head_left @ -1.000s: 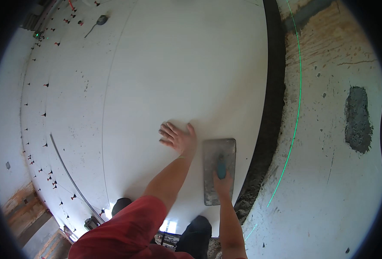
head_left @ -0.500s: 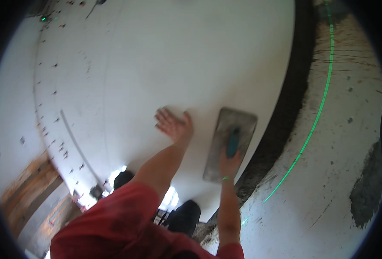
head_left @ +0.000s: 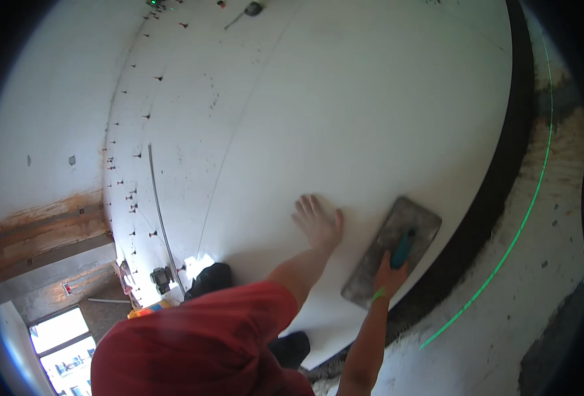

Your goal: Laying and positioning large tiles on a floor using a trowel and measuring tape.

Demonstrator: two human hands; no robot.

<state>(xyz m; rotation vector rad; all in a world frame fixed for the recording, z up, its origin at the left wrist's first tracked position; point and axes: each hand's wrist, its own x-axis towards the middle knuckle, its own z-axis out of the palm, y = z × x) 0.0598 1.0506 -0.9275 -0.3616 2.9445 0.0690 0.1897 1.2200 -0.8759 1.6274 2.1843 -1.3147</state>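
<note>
No text, label, brand, number or sign can be read anywhere in the scene.

Float (head_left: 385, 240) on slab (head_left: 344, 119), right of rod (head_left: 159, 214).

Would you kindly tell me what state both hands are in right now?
Left hand: open, fingers spread on the white slab.
Right hand: closed, holding the teal-handled float.
</note>
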